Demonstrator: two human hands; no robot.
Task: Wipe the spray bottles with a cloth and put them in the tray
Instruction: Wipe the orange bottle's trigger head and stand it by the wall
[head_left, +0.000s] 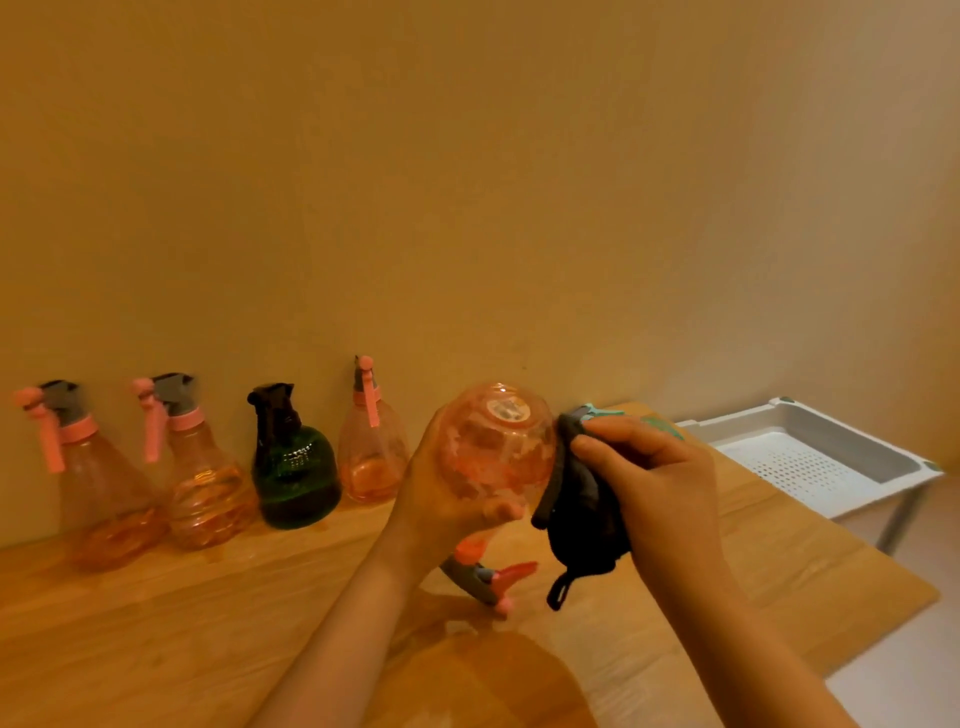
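Left hand: fingers curled round the body of a pink spray bottle, which is held upside down, base toward the camera and trigger head pointing down, just above the counter.
Right hand: pinches a dark cloth and presses it against the right flank of the held bottle; a loop of the cloth hangs below.
Held bottle: translucent pink, a round label on its base, raised clear of the counter surface.
Step in hand: wiping, in my judgement; cloth and bottle are in contact and the bottle is not yet near the tray.
Waiting bottles: three more pink bottles and one dark green bottle stand upright along the wall on the counter, well apart from the tray.
Tray: white, perforated floor, on a stand beyond the counter's right end; no bottle visible inside it.
Partly hidden item: a teal object behind the right hand; identity cannot be told.
Next move: likely requires turning the bottle to reach the unwiped sides, then righting it and carrying it rightward to the tray.
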